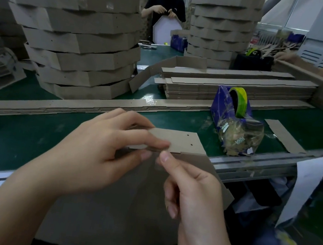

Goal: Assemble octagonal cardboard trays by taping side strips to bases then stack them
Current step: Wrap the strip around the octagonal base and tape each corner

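Just left of the tape dispenser (234, 114), our left hand (98, 151) pinches the side strip (180, 141) against the base (123, 210) edge. Our right hand (194, 191), fingers curled, thumbs that seam; we cannot tell its grip.

Tape dispenser (233, 113) and strip pile (88, 105) hem bare belt (20, 133).

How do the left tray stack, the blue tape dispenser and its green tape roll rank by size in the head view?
1. left tray stack
2. blue tape dispenser
3. green tape roll
Order is clear.
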